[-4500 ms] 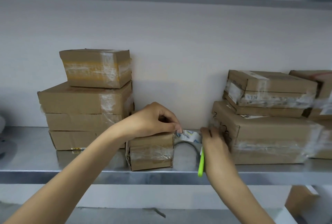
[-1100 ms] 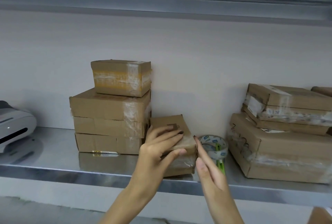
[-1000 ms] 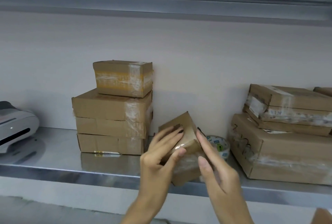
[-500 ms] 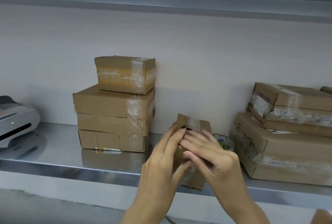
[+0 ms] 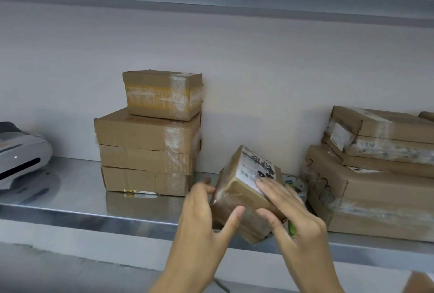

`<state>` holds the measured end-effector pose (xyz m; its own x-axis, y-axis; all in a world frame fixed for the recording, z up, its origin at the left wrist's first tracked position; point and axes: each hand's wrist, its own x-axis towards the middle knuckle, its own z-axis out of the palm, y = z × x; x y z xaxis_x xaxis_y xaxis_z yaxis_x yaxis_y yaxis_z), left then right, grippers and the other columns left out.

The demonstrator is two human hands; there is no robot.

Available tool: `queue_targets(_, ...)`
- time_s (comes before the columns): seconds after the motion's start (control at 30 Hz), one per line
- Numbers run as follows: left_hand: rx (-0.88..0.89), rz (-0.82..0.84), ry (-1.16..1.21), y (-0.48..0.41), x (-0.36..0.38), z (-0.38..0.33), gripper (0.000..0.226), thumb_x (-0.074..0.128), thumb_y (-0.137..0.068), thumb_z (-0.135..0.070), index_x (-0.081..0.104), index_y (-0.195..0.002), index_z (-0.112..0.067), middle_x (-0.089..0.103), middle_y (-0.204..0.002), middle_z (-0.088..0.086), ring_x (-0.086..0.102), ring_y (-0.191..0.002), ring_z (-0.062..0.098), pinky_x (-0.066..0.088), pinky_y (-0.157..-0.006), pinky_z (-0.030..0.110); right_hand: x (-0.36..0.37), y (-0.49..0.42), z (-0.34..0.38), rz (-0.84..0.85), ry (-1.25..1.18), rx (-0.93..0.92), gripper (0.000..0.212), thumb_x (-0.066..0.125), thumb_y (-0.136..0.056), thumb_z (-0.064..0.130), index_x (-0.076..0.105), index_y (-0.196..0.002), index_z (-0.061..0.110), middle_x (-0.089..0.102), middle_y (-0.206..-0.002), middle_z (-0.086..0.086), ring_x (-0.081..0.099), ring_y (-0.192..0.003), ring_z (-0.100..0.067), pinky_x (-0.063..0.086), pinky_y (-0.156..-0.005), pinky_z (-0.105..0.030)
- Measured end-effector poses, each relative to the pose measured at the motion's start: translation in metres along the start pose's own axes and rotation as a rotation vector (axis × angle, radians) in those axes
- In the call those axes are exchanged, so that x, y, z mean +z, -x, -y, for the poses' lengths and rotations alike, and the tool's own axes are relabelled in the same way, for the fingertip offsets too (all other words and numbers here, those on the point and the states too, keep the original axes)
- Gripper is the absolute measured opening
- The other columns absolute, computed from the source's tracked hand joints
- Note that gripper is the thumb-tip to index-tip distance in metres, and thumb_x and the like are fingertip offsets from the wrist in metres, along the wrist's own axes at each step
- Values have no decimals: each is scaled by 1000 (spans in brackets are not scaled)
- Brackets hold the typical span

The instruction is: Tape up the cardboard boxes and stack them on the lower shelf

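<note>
A person's two hands hold a small taped box (image 5: 237, 201) tilted above the front edge of a steel shelf (image 5: 70, 198), at the middle of the frame. The left hand (image 5: 202, 220) grips the box from its nine o'clock side, fingers (image 5: 206, 188) curled round the far left edge and thumb pressed on the near brown face. The right hand (image 5: 298, 222) comes in from four o'clock, its fingers (image 5: 277, 193) laid nearly straight across the upturned face and reaching a white label (image 5: 254, 167) scrawled with black marker, the thumb set against the near face below. It is unclear whether the box's lowest corner touches the shelf.

At ten o'clock from the box a left stack (image 5: 148, 147) of four taped boxes stands against the wall (image 5: 258, 69), the smallest on top. At three o'clock sits a right stack (image 5: 375, 180) of wider flat boxes, wrapped in clear tape. A tape roll (image 5: 294, 183) lies on the shelf between the held box and the right stack, mostly hidden by the right hand; a green tool (image 5: 292, 228) shows just below that hand's thumb. At the far nine o'clock edge of the frame rests a white and grey device (image 5: 21, 154).
</note>
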<state>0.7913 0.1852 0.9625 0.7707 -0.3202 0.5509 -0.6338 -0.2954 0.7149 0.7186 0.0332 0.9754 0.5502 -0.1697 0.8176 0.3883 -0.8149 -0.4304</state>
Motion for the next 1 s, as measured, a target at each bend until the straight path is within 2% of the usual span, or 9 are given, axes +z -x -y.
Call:
queue_targets(0.1,296,59,-16,-11,-8,1,74,55,-88,-53,16,-149,-39,18,-157,-16,16,-146,4,20,-116,19,-9,-12,-2,149,-32,-98,41,68,-79,15,65,-120,15,63,-126,9,52,-125,-2,39,-106,-32)
queue_targets(0.2,470,129,67,-17,-5,7,54,56,-95,-27,38,-145,-25,25,-158,-5,20,-148,17,23,-117,29,-4,-17,-2,123,25,-194,35,73,-73,16,73,-107,6,69,-114,2,61,-114,-8,43,-103,-27)
queue_targets(0.33,404,35,180,-16,0,21,34,60,-93,-29,56,-126,-26,49,-140,-12,37,-140,12,34,-110,23,12,-3,5,-105,118,-137,30,72,-76,22,75,-98,3,72,-107,-2,65,-108,-14,47,-98,-26)
queue_targets(0.43,392,-5,192,-16,4,20,33,65,-90,-30,59,-122,-28,51,-139,-12,39,-138,11,36,-102,12,22,11,10,-239,176,4,40,76,-76,19,69,-111,0,67,-118,-7,60,-112,-12,45,-98,-21)
queue_targets(0.5,371,-24,202,-15,6,18,31,65,-89,-31,61,-120,-26,50,-140,-13,38,-139,12,36,-99,8,25,15,15,-252,41,182,50,75,-76,10,63,-124,10,64,-124,0,56,-115,-5,44,-96,-15)
queue_targets(0.63,346,-63,240,-12,10,16,30,64,-89,-33,62,-117,-23,50,-140,-15,41,-137,9,39,-96,8,33,20,22,-299,-208,449,50,67,-83,20,54,-128,38,59,-118,27,51,-106,23,37,-82,3)
queue_targets(0.83,315,-193,272,-7,16,12,27,65,-86,-30,63,-113,-23,55,-134,-14,45,-134,11,40,-102,17,41,31,26,-247,-144,512,50,62,-90,15,46,-124,46,59,-119,20,48,-99,25,35,-76,6)
queue_targets(0.93,273,-224,276,-7,13,3,27,67,-84,-34,59,-106,-19,56,-129,-14,49,-129,9,42,-98,17,29,18,26,-200,-231,473,48,64,-89,13,53,-121,48,61,-122,25,53,-110,17,40,-89,-2)
queue_targets(1.0,279,-183,208,-13,4,-4,38,73,-76,-41,51,-98,-18,54,-130,-11,45,-131,9,43,-96,20,17,2,24,-140,-200,384,44,67,-87,10,62,-122,35,65,-122,17,57,-112,8,42,-95,-11)
